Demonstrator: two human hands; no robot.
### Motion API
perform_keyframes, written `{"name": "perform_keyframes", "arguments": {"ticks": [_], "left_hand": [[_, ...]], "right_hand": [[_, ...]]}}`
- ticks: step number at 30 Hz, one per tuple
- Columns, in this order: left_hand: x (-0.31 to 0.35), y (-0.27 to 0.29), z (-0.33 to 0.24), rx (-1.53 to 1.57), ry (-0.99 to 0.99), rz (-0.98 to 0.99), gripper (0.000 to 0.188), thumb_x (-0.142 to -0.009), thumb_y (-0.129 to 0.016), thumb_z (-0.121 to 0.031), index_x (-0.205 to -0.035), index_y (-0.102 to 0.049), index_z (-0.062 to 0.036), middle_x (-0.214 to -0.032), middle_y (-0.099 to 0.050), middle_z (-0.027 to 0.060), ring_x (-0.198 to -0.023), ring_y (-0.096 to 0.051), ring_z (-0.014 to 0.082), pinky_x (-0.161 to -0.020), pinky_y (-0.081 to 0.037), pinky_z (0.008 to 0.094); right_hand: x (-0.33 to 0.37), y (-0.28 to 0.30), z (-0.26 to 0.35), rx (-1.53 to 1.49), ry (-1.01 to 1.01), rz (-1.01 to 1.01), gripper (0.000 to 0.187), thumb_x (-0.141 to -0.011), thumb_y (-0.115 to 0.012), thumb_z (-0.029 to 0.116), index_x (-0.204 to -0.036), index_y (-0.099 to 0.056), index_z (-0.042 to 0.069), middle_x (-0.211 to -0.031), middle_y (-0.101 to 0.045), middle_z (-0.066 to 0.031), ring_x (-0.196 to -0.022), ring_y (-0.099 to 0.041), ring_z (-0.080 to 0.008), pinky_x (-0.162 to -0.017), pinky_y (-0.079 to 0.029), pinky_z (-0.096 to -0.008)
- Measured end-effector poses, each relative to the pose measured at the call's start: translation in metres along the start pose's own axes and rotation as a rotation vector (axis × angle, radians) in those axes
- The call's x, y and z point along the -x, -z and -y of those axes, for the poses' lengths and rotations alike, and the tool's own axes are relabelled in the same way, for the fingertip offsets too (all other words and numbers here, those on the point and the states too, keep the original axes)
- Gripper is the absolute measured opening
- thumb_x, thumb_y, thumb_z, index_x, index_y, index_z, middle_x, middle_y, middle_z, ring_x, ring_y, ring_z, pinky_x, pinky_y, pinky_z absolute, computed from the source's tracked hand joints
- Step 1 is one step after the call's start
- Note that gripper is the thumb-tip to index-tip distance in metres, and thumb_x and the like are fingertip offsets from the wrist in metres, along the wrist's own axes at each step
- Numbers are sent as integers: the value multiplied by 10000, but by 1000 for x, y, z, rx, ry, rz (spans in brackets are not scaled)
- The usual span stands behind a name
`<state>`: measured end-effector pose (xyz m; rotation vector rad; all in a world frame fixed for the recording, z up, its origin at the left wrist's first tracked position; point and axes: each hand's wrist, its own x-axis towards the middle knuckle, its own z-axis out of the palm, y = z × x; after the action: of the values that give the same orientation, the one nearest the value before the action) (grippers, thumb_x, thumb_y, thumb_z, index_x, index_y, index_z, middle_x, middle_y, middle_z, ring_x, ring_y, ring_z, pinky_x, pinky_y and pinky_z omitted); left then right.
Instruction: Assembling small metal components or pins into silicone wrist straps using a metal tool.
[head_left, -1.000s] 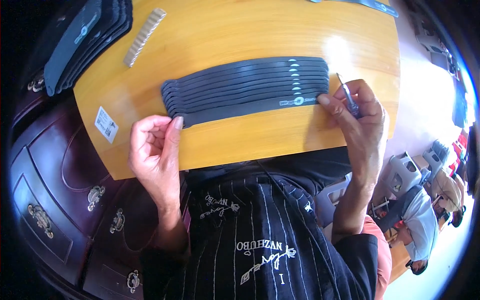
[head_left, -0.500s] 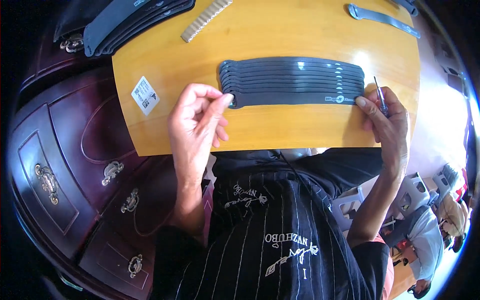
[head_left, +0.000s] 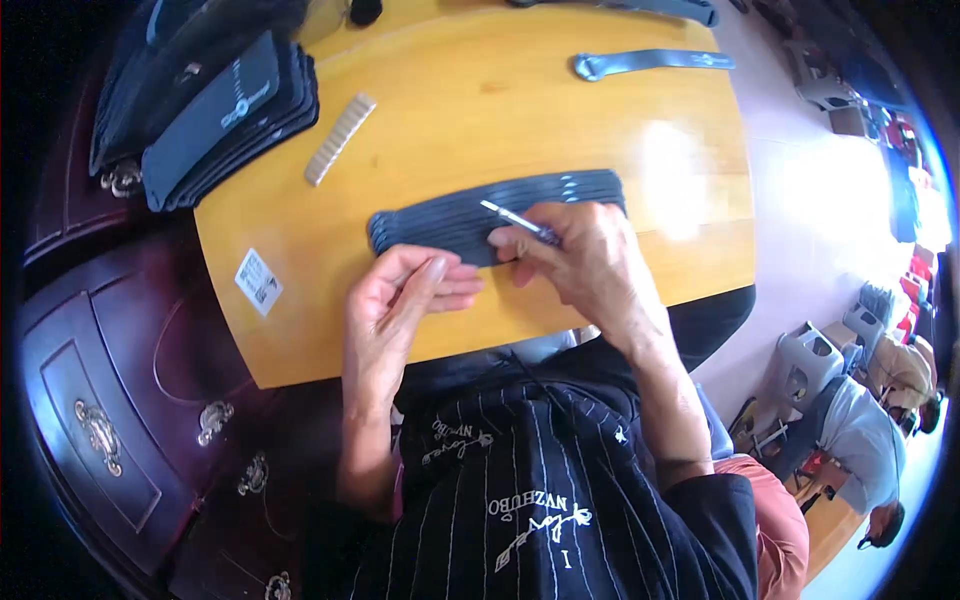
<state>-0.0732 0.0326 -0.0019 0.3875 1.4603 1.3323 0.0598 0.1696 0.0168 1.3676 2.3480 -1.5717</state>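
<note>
A row of dark grey hook-and-loop straps (head_left: 470, 212), overlapping side by side, lies across the wooden table with looped ends to the left. My right hand (head_left: 595, 260) is over the right part of the straps, closed around a slim screwdriver-like tool (head_left: 518, 221). The tool's thin metal tip points up and left; its exact kind is unclear. My left hand (head_left: 400, 300) is at the near left end of the straps, thumb pressed to the forefinger in a pinch. Anything between those fingertips is too small to make out.
A tan ribbed strip (head_left: 340, 140) and a white printed label (head_left: 258, 282) lie on the left of the table. Thicker stacked dark straps (head_left: 225, 120) sit at the far left. One single strap (head_left: 655, 63) lies far right. Other people (head_left: 860, 430) sit off to the right.
My right hand has moved left from the straps' right end to over them, swinging the tool's tip leftward. My left hand has come away from the front strap's end. The view has shifted.
</note>
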Motion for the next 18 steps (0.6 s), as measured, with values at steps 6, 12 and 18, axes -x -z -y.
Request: {"name": "perform_keyframes", "arguments": {"ticks": [6,12,18], "left_hand": [[4,3,-3,7,-1,51,202,-968,-495,-165,-988,-569,22,-956,-660,167,-913,-664,243,-779,-542,314],[-6,18,-5,215,112,163,228,-974,-478,-196,-1019,-574,6,-1044,-645,199,-964,-653,270,-792,-542,334],[-5,22,-8,299,154,166,254,-986,-447,-206,-1062,-567,5,-1125,-617,220,-1077,-607,303,-846,-526,351]], "right_hand": [[-13,45,-13,-151,239,-247,217,-841,-656,250,-812,-680,36,-529,-577,-77,-472,-562,-181,-504,-444,-318],[-73,103,-47,398,415,-637,213,-893,-578,179,-1065,-629,64,-1042,-628,-94,-826,-643,-282,-728,-495,-356],[-60,104,-49,305,355,-641,220,-877,-609,211,-1028,-604,51,-1021,-641,-143,-805,-643,-297,-712,-492,-359]]}}
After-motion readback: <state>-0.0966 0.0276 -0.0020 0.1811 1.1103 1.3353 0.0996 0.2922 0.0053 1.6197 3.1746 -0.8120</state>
